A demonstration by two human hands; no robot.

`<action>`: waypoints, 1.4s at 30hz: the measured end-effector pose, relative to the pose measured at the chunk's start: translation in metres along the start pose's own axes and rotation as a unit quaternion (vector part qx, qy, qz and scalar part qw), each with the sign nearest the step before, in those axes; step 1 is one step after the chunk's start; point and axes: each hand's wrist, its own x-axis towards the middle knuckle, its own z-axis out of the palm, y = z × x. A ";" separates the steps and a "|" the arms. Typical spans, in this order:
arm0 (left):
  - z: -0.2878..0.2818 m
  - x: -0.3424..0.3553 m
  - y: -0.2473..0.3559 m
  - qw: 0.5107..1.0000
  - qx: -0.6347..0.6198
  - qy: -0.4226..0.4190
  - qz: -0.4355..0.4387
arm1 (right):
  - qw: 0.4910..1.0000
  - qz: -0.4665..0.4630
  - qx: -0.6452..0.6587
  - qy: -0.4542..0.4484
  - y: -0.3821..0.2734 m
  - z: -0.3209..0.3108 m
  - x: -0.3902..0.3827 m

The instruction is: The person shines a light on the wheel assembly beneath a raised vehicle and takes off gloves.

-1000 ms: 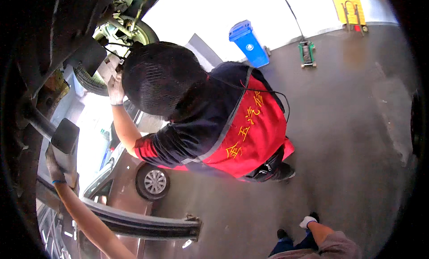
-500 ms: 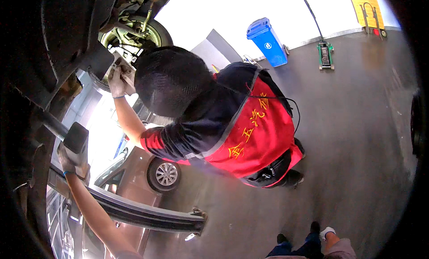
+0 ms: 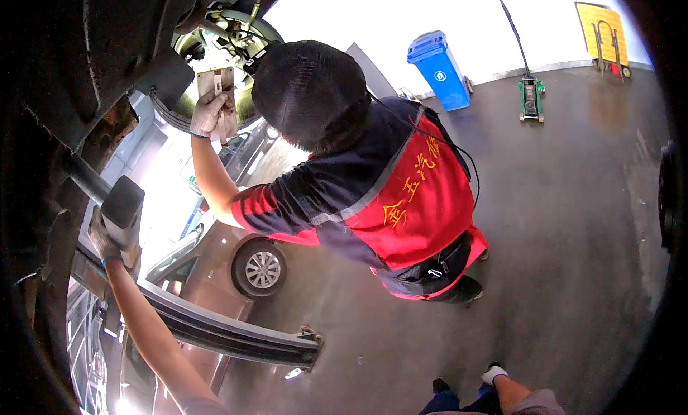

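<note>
My left hand (image 3: 104,237), in a pale work glove, is closed around the side of a dark grey block-shaped piece (image 3: 123,200). That piece sits by the end of a tube under a raised vehicle (image 3: 122,49); some of my fingers are hidden behind it. My right hand (image 3: 494,374), in a white glove, hangs low near my feet at the bottom edge. Nothing shows in it, and its fingers are too small to make out. Ahead, a co-worker's gloved hand (image 3: 208,115) holds a flat metal plate (image 3: 216,82) beside the wheel (image 3: 233,56).
The co-worker (image 3: 401,193), in a red and black shirt and dark cap, stands close in front. A lift arm (image 3: 229,332) crosses at lower left, before a brown car (image 3: 208,272). Farther off are a blue bin (image 3: 439,71), a green floor jack (image 3: 531,99) and a yellow board (image 3: 602,31).
The co-worker's head has shifted right, away from the wheel, and the plate is held more upright. My left hand stays on the block; my right hand has swung slightly left in view.
</note>
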 end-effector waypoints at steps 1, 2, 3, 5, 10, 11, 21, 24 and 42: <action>0.001 0.002 -0.005 1.000 0.005 0.006 0.001 | 1.000 -0.015 -0.002 -0.022 -0.001 0.013 0.017; -0.001 0.000 -0.005 1.000 0.016 0.012 0.001 | 0.998 -0.033 -0.009 -0.048 -0.005 0.016 0.016; -0.004 -0.002 -0.005 0.999 0.047 0.011 0.019 | 0.993 -0.117 -0.028 -0.014 -0.006 0.017 0.005; -0.004 -0.002 -0.011 0.996 0.074 0.011 0.038 | 0.997 -0.073 -0.001 -0.024 -0.003 0.026 0.018; -0.006 -0.009 -0.027 0.987 -0.128 0.076 -0.060 | 0.999 -0.031 0.001 -0.017 0.017 0.005 -0.007; -0.007 -0.011 -0.025 0.987 -0.121 0.081 -0.061 | 1.000 -0.010 -0.002 -0.010 0.025 -0.007 -0.017; 0.002 0.000 -0.082 0.985 0.115 0.113 0.056 | 0.995 0.098 0.008 -0.012 0.124 -0.017 0.034; 0.007 0.002 -0.088 0.972 0.174 0.147 0.049 | 0.995 0.094 -0.008 -0.038 0.116 -0.016 0.031; 0.013 -0.006 -0.052 0.986 0.074 0.149 -0.014 | 0.999 -0.040 -0.009 0.016 0.030 0.007 0.035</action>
